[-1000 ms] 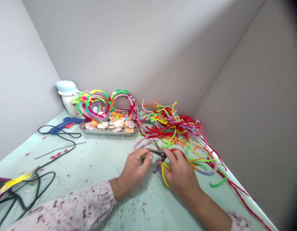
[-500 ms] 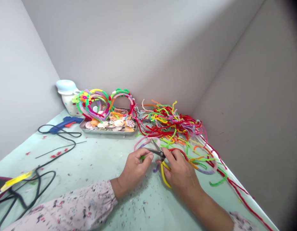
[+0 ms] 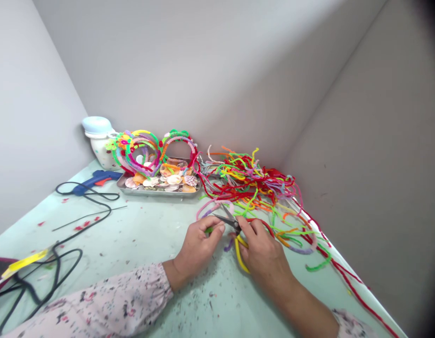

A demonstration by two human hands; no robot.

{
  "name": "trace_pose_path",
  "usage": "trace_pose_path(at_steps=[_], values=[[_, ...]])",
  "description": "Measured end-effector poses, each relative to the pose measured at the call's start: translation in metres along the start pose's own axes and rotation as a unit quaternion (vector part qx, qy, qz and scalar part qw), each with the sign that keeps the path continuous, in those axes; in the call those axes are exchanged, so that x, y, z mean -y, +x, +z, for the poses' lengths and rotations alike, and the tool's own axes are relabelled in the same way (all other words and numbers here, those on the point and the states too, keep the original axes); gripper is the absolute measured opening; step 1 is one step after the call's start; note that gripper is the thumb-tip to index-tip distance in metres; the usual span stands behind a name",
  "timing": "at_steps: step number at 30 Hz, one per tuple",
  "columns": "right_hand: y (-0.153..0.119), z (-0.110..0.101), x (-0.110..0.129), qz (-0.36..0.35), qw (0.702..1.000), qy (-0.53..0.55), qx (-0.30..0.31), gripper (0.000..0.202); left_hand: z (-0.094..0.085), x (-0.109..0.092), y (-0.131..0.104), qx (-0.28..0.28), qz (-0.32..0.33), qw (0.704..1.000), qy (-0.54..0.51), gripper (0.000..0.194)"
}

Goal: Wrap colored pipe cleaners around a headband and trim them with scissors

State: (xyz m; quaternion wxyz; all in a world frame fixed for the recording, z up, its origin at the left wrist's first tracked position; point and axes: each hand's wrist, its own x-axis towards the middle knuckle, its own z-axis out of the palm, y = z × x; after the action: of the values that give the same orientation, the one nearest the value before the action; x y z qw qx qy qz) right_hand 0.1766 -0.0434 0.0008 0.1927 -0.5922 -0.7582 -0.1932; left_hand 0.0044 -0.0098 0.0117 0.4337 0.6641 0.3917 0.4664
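Observation:
My right hand (image 3: 264, 251) is closed on scissors with yellow handles (image 3: 241, 258), their dark blades parted and pointing left. The lower blade reaches the fingertips of my left hand (image 3: 199, 246). That hand is pinched, and a bit of green pipe cleaner (image 3: 209, 230) shows between its fingers; the rest is hidden. Behind the blades lies a pink and purple pipe cleaner loop (image 3: 203, 206). A short purple piece (image 3: 229, 246) is on the table just left of the scissor handles.
Shells fill a metal tray (image 3: 157, 193), with colourful pipe cleaner headbands (image 3: 140, 150) on it. Tangled pipe cleaners (image 3: 252, 176) lie at the back right. At left are a blue glue gun (image 3: 94, 180), a white jar (image 3: 103, 145), black cable (image 3: 97, 220) and a yellow strip (image 3: 23, 264).
My right hand and the scissors have shifted very slightly. My left hand has stayed almost still with its fingers pinched.

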Motion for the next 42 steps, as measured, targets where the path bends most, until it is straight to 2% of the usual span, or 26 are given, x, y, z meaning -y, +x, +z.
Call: trace_pose_path(at_steps=[15, 23, 29, 36, 38, 42], values=[[0.0, 0.003, -0.003, -0.001, 1.0, 0.009, -0.01, 0.031, 0.0, 0.0, -0.001, 0.002, 0.014, 1.0, 0.003, 0.019], [-0.002, 0.007, -0.003, 0.027, 0.994, 0.102, -0.001, 0.033, 0.001, -0.001, 0.0, 0.009, 0.014, 1.0, -0.008, 0.017], [-0.001, 0.012, -0.004, 0.058, 0.975, 0.214, 0.029, 0.037, 0.001, 0.002, 0.0, 0.022, 0.012, 1.0, -0.013, 0.021], [0.004, 0.008, -0.002, 0.112, 0.922, 0.361, 0.078, 0.034, 0.002, 0.008, -0.001, 0.0, 0.009, 1.0, -0.005, 0.026], [0.004, 0.008, -0.002, 0.112, 0.925, 0.357, 0.066, 0.035, 0.002, 0.008, -0.001, 0.001, 0.011, 1.0, -0.003, 0.026], [0.002, 0.01, -0.003, 0.071, 0.961, 0.267, 0.028, 0.039, 0.001, 0.005, -0.001, 0.018, 0.024, 1.0, 0.004, 0.022]])
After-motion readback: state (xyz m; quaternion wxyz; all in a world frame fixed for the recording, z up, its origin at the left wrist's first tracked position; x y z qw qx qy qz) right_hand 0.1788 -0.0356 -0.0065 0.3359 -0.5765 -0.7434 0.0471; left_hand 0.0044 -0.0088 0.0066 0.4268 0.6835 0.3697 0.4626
